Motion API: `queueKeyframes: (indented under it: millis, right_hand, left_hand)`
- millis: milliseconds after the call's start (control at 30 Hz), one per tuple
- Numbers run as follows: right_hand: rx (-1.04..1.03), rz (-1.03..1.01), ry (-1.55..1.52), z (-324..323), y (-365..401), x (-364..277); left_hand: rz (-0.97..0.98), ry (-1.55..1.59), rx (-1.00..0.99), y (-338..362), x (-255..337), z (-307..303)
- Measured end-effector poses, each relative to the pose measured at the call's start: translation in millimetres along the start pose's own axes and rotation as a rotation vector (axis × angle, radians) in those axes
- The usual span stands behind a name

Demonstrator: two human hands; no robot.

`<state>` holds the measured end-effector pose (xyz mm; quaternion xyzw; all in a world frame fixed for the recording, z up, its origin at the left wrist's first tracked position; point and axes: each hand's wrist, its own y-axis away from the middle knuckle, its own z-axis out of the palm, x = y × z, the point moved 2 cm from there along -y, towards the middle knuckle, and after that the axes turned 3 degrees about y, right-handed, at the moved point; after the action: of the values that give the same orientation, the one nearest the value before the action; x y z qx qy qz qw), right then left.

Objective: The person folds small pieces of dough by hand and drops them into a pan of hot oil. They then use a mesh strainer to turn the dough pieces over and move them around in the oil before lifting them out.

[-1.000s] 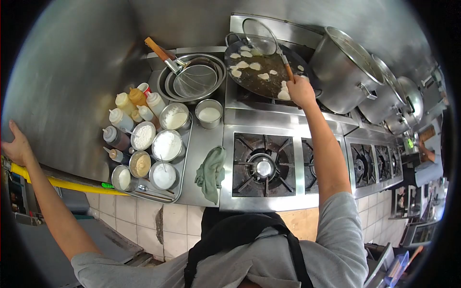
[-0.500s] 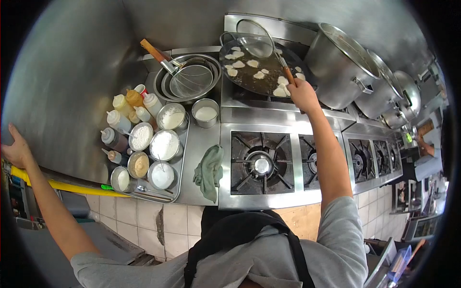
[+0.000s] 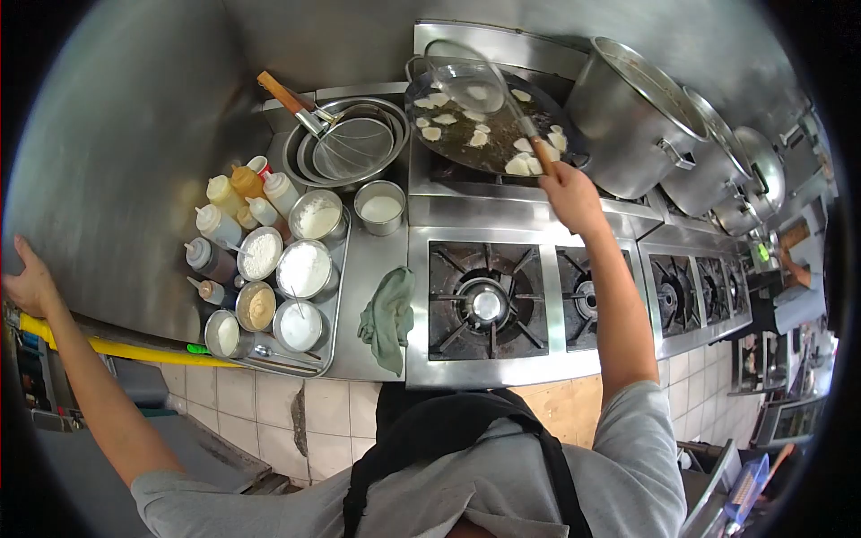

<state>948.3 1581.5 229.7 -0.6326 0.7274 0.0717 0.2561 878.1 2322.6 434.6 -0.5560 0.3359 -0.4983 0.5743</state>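
Many pieces [image 3: 431, 134] lie in the wok [image 3: 556, 109], pale and seemingly underdone, right hand [image 3: 574, 199] gripping a skimmer [image 3: 527, 127], left hand [image 3: 32, 281] open, fingers spread.

Right hand [image 3: 572, 197] closed, arm extended; left hand [image 3: 30, 280] open.

From here I see someone in a plain light-grey short-sleeved cloth shirt [image 3: 269, 507], its wide left sleeve [image 3: 161, 489] and right sleeve [image 3: 639, 435] loosely creased. Over it goes a matte black fabric apron [image 3: 448, 421], rumpled at the front, with two dark straps [image 3: 563, 484] running up over the shirt. A pointed grey fold shows near the neck. The forearms, left hand [image 3: 31, 285] and right hand [image 3: 574, 199] are bare, the fingers slim.
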Motion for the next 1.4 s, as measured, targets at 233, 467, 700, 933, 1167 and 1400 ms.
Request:
queueKeyframes:
  millis: [233,467,700,933,1167,1400]
  right_hand:
    - [0.083,0.155,0.104,-58,71,29]
    - [0.017,0.244,-0.056,-54,96,32]
    - [-0.081,0.29,-0.036,-62,118,42]
    - [0.11,0.258,0.151,-55,105,41]
    - [0.101,0.261,0.067,-37,99,38]
    - [0.211,0.279,0.255,-41,79,50]
  left_hand:
    - [-0.009,-0.029,-0.014,1,0,1]
    - [0.037,-0.004,0.008,1,0,1]
    - [0.028,0.001,0.01,1,0,2]
    - [0.029,0.006,0.01,0,2,2]
    - [0.024,0.003,0.012,1,1,1]
    - [0.015,0.001,0.008,1,1,1]
